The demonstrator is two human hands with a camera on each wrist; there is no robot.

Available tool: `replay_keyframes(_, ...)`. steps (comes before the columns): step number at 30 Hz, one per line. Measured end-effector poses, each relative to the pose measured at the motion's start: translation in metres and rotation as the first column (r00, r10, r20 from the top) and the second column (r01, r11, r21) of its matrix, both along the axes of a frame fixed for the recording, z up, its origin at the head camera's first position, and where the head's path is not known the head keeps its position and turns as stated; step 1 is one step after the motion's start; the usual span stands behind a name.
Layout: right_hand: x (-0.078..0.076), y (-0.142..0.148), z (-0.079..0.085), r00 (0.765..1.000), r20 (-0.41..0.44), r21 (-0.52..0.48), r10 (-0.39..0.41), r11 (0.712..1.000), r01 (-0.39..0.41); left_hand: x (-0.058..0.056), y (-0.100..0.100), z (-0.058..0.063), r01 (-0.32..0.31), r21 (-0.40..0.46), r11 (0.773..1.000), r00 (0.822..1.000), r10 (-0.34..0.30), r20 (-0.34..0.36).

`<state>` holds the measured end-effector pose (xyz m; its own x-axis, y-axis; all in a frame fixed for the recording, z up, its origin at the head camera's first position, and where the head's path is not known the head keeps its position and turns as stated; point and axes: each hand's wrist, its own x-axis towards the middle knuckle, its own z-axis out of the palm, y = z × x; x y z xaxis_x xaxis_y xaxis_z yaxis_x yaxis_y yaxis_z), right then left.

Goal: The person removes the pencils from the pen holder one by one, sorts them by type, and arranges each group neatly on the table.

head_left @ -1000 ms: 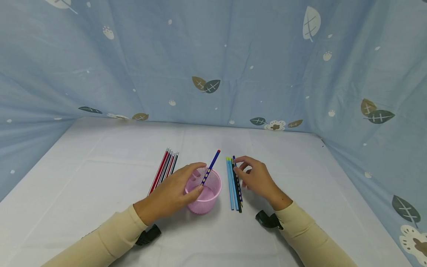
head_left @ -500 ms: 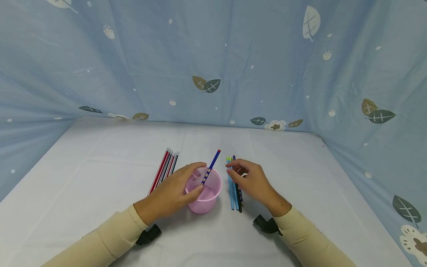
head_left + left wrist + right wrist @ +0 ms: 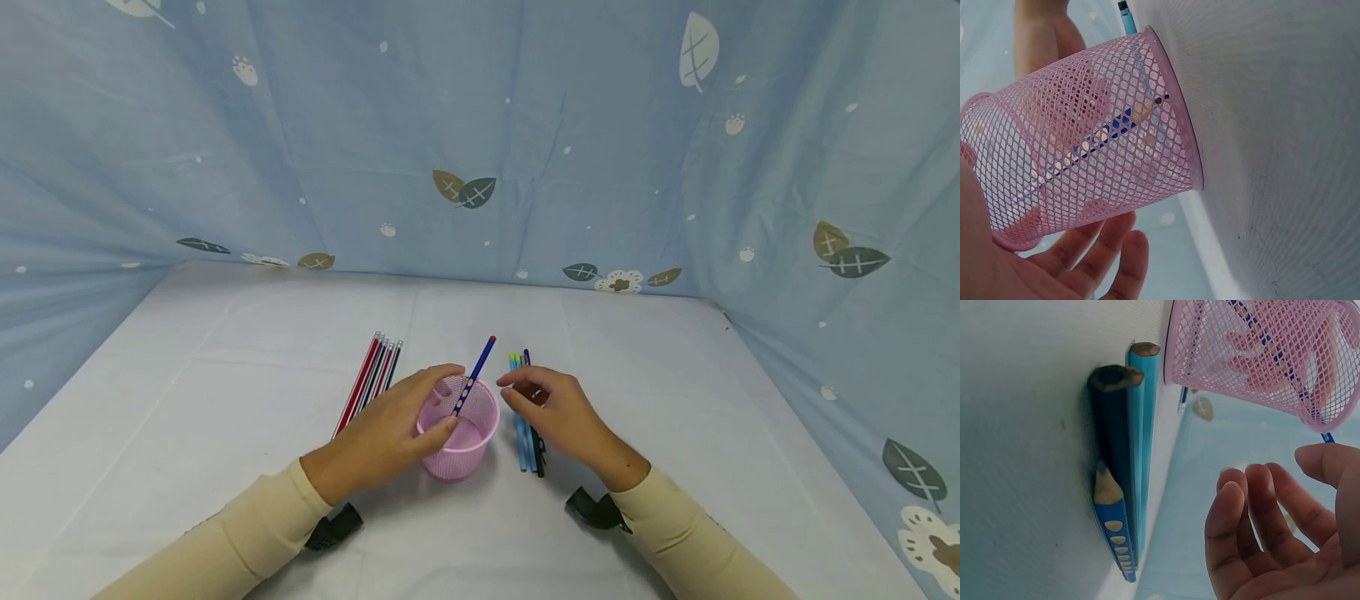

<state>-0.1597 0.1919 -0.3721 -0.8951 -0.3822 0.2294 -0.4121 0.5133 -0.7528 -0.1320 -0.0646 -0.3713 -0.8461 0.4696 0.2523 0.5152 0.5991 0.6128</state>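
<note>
My left hand (image 3: 382, 437) holds the pink mesh pen cup (image 3: 456, 467) round its near-left side, thumb at the front rim and fingers behind. The cup stands upright on the table. Leaning inside it is a blue pencil (image 3: 484, 354) with pale dots and a red end; its sharpened tip shows through the mesh in the left wrist view. My right hand (image 3: 558, 410) hovers just right of the cup, fingers loosely bent and nothing between them. Under it lie light blue pencils (image 3: 1145, 381), a black pencil (image 3: 1111, 415) and another dotted blue pencil (image 3: 1116, 531), partly covered by the hand.
Left of the cup, several red and dark striped pencils (image 3: 367, 379) lie side by side, their lower ends behind my left hand. A white cloth (image 3: 645, 358) covers the table. Behind it hangs a blue curtain (image 3: 585, 100) with leaf prints.
My right hand has moved left from the dotted blue pencil, across the row of pencils, towards the cup. The left hand and cup stay put.
</note>
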Motion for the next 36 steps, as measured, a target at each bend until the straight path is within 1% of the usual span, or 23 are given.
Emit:
replay_keyframes(9, 0.0012, -0.0012, -0.0012, 0.999, 0.019, 0.007, 0.026, 1.000, -0.026, 0.0001, 0.0004, 0.0002, 0.003, -0.001, 1.000, 1.000, -0.003, -0.001)
replay_keyframes(17, 0.0012, -0.0013, -0.0018, 0.999, 0.030, 0.009, 0.027, 1.000, -0.028, -0.0006, 0.0002, -0.0010, 0.011, 0.006, 1.000, 1.000, -0.011, -0.009)
replay_keyframes(30, 0.0004, -0.0021, -0.0030, 0.998, 0.054, 0.031, 0.041, 0.999, -0.043, -0.0009, -0.0001, -0.0024, -0.006, -0.014, 1.000, 1.000, 0.005, -0.009)
replay_keyframes(36, 0.0007, -0.0024, -0.0029, 0.996, 0.067, 0.030, 0.052, 0.998, -0.055, -0.0007, -0.0003, -0.0019, -0.003, -0.011, 1.000, 1.000, 0.003, -0.015)
